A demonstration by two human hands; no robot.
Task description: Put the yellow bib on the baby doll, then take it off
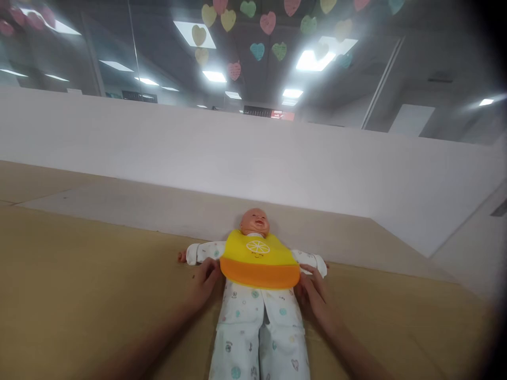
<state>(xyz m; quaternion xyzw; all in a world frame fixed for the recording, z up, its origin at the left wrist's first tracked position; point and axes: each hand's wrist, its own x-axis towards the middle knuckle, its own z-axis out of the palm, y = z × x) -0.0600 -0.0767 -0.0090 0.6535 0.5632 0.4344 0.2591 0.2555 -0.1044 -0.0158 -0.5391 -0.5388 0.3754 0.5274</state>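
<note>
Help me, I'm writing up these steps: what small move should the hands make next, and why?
Probably bring the left hand and right hand up from the sides of the bib to check its fastening at the doll's neck. The bib already lies spread over the chest, printed side up, but no fastening shows.

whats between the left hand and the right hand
In the head view, the orange lower part of the bib, lying on the doll, is between the left hand and right hand.
</note>
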